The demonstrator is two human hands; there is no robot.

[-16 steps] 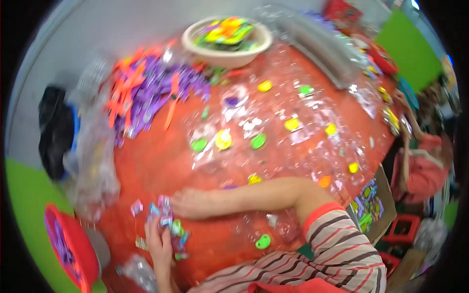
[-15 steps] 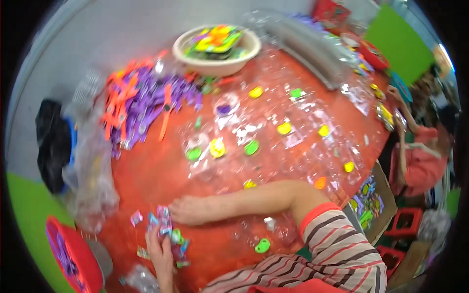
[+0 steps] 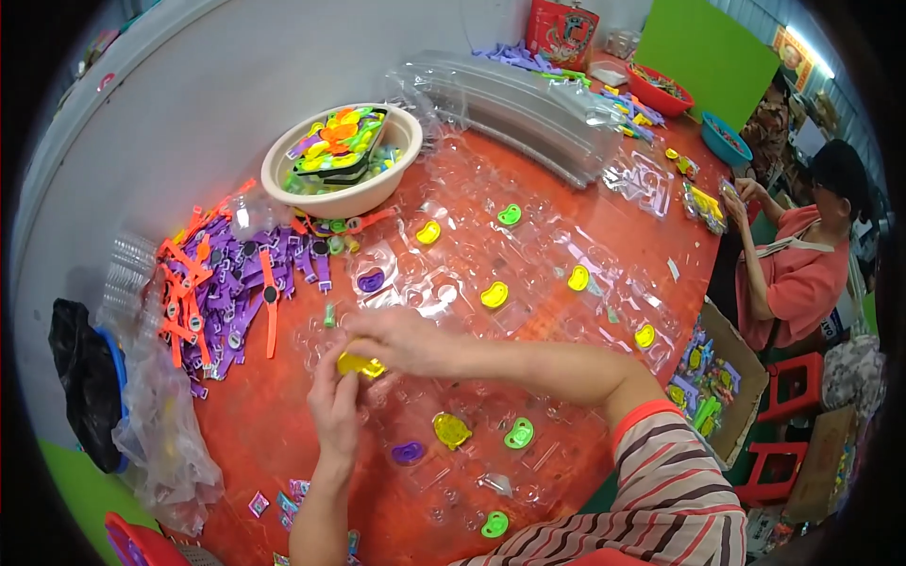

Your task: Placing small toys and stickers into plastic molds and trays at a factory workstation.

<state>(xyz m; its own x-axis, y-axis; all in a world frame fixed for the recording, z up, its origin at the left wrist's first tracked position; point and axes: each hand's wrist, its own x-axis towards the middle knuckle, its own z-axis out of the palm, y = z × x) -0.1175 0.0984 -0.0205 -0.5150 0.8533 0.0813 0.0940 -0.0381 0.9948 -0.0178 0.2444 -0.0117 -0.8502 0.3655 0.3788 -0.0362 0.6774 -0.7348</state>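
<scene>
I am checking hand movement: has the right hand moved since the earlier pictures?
Yes. Judged against the cream bowl, the right hand has moved forward, toward it, away from the small packets.

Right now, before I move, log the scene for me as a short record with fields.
Left hand: fingers around a yellow plastic piece
Right hand: at the same piece, grip partly hidden
Surface: red tabletop
Nearest pacifiers: purple toy pacifier, green toy pacifier
Left pile: purple and orange toy watches
Back: cream basin
Far right: seated co-worker
</scene>
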